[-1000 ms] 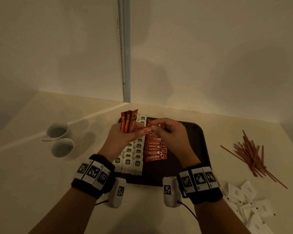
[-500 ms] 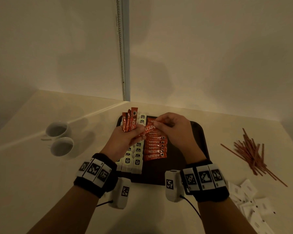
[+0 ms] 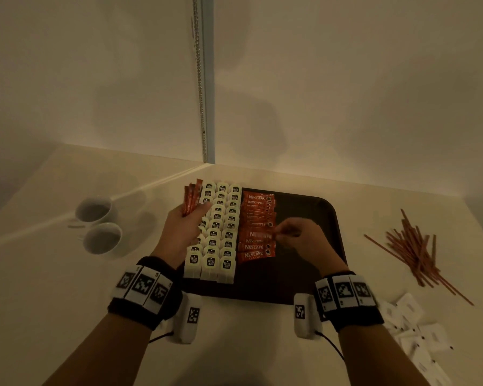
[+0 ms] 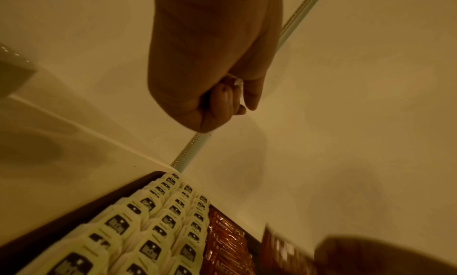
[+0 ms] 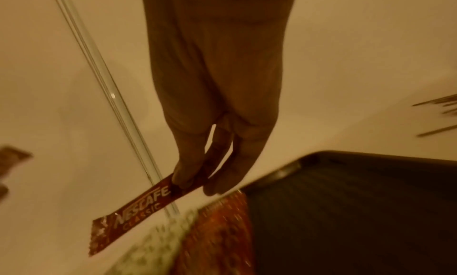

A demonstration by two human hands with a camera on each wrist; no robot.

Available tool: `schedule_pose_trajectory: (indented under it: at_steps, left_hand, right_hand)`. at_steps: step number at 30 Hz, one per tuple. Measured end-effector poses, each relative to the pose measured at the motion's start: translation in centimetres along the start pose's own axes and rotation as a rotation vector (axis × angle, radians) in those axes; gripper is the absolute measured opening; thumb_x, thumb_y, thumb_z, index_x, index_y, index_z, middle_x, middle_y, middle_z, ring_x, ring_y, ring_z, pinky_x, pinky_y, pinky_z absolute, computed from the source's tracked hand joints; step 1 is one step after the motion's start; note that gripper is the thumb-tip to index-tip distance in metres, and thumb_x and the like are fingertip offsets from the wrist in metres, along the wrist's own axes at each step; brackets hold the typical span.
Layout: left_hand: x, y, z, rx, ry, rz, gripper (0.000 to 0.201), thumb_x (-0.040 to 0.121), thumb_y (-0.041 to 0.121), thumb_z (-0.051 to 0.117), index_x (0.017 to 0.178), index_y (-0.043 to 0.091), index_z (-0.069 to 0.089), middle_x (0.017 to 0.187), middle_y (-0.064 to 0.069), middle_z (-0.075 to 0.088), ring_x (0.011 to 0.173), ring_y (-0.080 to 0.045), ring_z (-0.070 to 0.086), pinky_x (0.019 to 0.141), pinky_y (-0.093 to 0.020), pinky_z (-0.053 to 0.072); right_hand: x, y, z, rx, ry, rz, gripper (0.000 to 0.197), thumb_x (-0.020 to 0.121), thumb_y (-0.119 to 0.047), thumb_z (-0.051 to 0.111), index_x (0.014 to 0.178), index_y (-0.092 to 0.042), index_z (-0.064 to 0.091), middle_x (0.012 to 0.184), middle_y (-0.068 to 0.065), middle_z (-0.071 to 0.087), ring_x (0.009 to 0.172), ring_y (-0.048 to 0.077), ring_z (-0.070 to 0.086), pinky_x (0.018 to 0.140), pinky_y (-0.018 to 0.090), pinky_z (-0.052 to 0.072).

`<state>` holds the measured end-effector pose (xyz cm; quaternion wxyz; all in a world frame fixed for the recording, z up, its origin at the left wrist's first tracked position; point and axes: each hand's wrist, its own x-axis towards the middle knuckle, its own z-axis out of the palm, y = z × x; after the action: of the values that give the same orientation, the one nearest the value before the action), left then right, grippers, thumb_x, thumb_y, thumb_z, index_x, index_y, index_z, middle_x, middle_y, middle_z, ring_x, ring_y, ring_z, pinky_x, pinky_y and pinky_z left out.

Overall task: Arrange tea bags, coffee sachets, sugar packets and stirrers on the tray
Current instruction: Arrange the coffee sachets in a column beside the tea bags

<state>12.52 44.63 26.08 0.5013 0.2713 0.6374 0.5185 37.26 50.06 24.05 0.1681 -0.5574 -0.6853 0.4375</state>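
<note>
head view high over tray [image 3: 304,285], wrist views low, close

Your left hand [image 3: 183,232] covers the lower ends of the spare sachets [image 3: 190,198] and part of the left tea bag column [image 3: 198,247]. The sugar packets [image 3: 418,338] are cut off by the head view's right and bottom edges, print too small to read. Right wrist view: tray contents are motion-blurred, and your fingertips [image 5: 181,178] hide one end of the pinched sachet [image 5: 134,212].
</note>
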Motion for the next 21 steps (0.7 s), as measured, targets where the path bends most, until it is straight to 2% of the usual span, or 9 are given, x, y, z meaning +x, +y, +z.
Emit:
schedule_pose_trajectory:
  at_steps: [3, 5, 9, 12, 15, 18, 21]
  left_hand:
    - [0.0, 0.2, -0.8, -0.033, -0.01, -0.017, 0.02, 0.092, 0.021, 0.059, 0.074, 0.021, 0.049, 0.053, 0.008, 0.035, 0.04, -0.005, 0.027, 0.037, -0.018, 0.025]
    - [0.0, 0.2, -0.9, -0.039, -0.023, -0.022, 0.02, 0.092, 0.019, 0.058, 0.075, 0.02, 0.048, 0.052, 0.007, 0.034, 0.039, -0.004, 0.027, 0.035, -0.017, 0.024]
    - [-0.1, 0.2, -0.6, -0.042, -0.039, -0.03, 0.018, 0.092, 0.017, 0.057, 0.077, 0.017, 0.049, 0.052, 0.007, 0.035, 0.038, -0.004, 0.027, 0.034, -0.017, 0.023]
    - [-0.2, 0.1, -0.6, -0.041, -0.052, -0.034, 0.018, 0.092, 0.016, 0.056, 0.076, 0.018, 0.049, 0.052, 0.007, 0.035, 0.039, -0.005, 0.027, 0.036, -0.018, 0.023]
    - [-0.2, 0.1, -0.6, -0.038, -0.052, -0.039, 0.017, 0.092, 0.016, 0.056, 0.077, 0.017, 0.05, 0.053, 0.006, 0.035, 0.04, -0.006, 0.027, 0.036, -0.018, 0.022]
    - [-0.1, -0.1, -0.6, -0.033, -0.049, -0.043, 0.014, 0.092, 0.017, 0.056, 0.079, 0.017, 0.051, 0.053, 0.006, 0.036, 0.04, -0.006, 0.027, 0.036, -0.018, 0.022]
    - [-0.1, -0.1, -0.6, -0.045, -0.068, -0.05, 0.012, 0.093, 0.017, 0.055, 0.081, 0.017, 0.052, 0.053, 0.006, 0.036, 0.041, -0.007, 0.027, 0.037, -0.019, 0.023]
  right_hand:
    - [0.0, 3.2, 1.8, -0.124, -0.062, 0.089, 0.017, 0.085, -0.011, 0.064, 0.087, -0.028, 0.061, 0.095, -0.014, 0.059, 0.089, -0.002, 0.054, 0.092, 0.023, 0.043]
    - [-0.1, 4.6, 3.2, -0.131, -0.085, 0.139, 0.015, 0.085, -0.01, 0.065, 0.09, -0.024, 0.063, 0.099, -0.012, 0.058, 0.094, 0.001, 0.052, 0.09, 0.019, 0.039]
    - [-0.1, 5.7, 5.1, -0.087, -0.042, 0.169, 0.011, 0.085, -0.007, 0.065, 0.094, -0.012, 0.064, 0.09, -0.015, 0.055, 0.083, -0.004, 0.05, 0.071, 0.007, 0.04]
    - [0.2, 6.3, 5.9, -0.036, 0.06, 0.182, 0.011, 0.083, -0.007, 0.067, 0.089, -0.014, 0.061, 0.087, -0.015, 0.056, 0.079, -0.006, 0.049, 0.07, 0.01, 0.041]
    - [0.5, 6.6, 6.4, -0.01, 0.104, 0.191, 0.011, 0.084, -0.008, 0.066, 0.091, -0.014, 0.062, 0.091, -0.011, 0.058, 0.083, -0.002, 0.052, 0.066, 0.009, 0.038]
    - [0.8, 6.6, 6.8, -0.005, 0.146, 0.205, 0.012, 0.084, -0.01, 0.067, 0.092, -0.016, 0.061, 0.095, -0.007, 0.058, 0.09, 0.006, 0.054, 0.074, 0.014, 0.039]
    - [1.0, 6.6, 7.0, -0.02, 0.157, 0.225, 0.013, 0.084, -0.012, 0.067, 0.093, -0.017, 0.059, 0.095, -0.007, 0.057, 0.092, 0.008, 0.054, 0.078, 0.019, 0.04]
